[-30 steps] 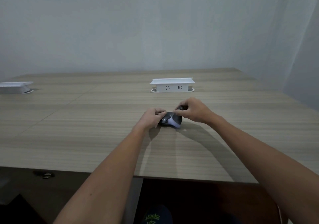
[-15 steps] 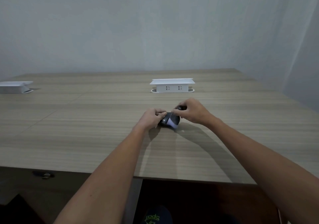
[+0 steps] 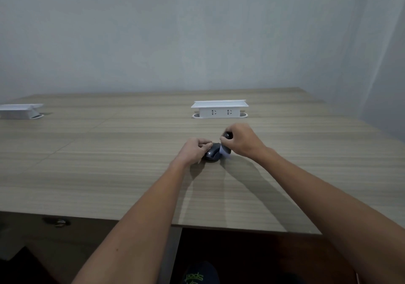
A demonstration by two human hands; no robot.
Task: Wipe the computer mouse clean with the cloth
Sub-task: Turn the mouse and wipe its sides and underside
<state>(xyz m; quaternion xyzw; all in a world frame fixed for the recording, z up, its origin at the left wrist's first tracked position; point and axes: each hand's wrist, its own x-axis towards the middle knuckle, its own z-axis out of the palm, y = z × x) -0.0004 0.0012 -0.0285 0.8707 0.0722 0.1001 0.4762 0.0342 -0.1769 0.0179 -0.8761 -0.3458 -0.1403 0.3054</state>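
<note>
A dark grey computer mouse [image 3: 213, 153] lies on the wooden table [image 3: 109, 163], a little right of centre. My left hand [image 3: 196, 149] grips its left side with the fingertips. My right hand [image 3: 240, 140] is closed on a small pale cloth [image 3: 224, 152], which is pressed against the right side of the mouse. Most of the cloth is hidden under my fingers. A small dark object [image 3: 228, 135] shows at the top of my right fist; I cannot tell what it is.
A white pop-up socket box [image 3: 219, 109] stands on the table behind the mouse. A second white box [image 3: 19, 110] sits at the far left. A pale wall rises behind the table, whose front edge lies near my elbows.
My right hand with the cloth has slid from the top of the mouse to its right side, uncovering more of the mouse. My left hand has stayed in place.
</note>
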